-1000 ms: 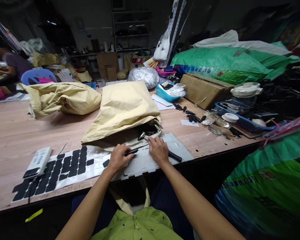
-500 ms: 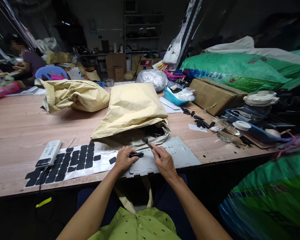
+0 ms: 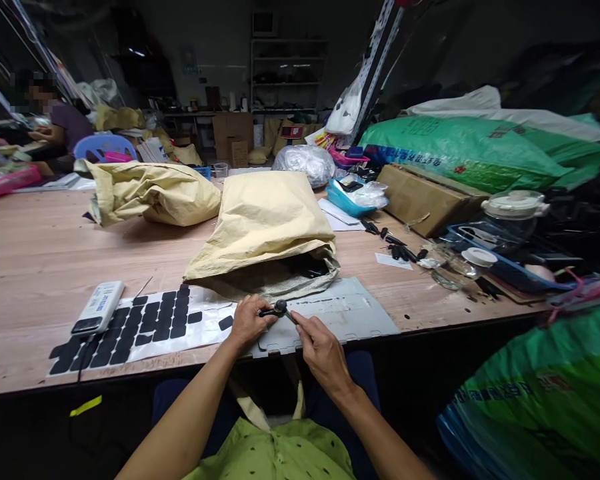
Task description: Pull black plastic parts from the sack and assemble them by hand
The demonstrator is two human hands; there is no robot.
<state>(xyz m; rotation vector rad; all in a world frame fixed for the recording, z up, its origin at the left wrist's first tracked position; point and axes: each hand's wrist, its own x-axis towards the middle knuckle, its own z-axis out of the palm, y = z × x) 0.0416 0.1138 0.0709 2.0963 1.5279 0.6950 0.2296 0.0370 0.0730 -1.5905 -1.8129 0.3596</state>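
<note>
My left hand [image 3: 250,320] is closed on a small black stick-shaped piece [image 3: 267,312] above the grey board [image 3: 340,307] at the table's front edge. From the right, my right hand [image 3: 323,343] pinches a thin dark rod with a round black head [image 3: 281,305]; its head meets the end of the black piece, and whether they touch is hard to tell. Just behind both hands lies a yellow sack [image 3: 275,207], its mouth facing me, with dark things inside. Left of my left hand is a white sheet of black stickers [image 3: 165,313].
A white box-shaped device with a cord [image 3: 99,307] lies at left. Another yellow sack [image 3: 160,193] is behind it. At right are loose black pieces [image 3: 403,252], a cardboard box [image 3: 425,197], a lidded jar [image 3: 513,213] and green bags [image 3: 480,147]. A person [image 3: 63,127] sits far left.
My right hand has brought the round-headed rod left and down, from the sack's mouth to the piece in my left hand. My left hand stays nearly in place.
</note>
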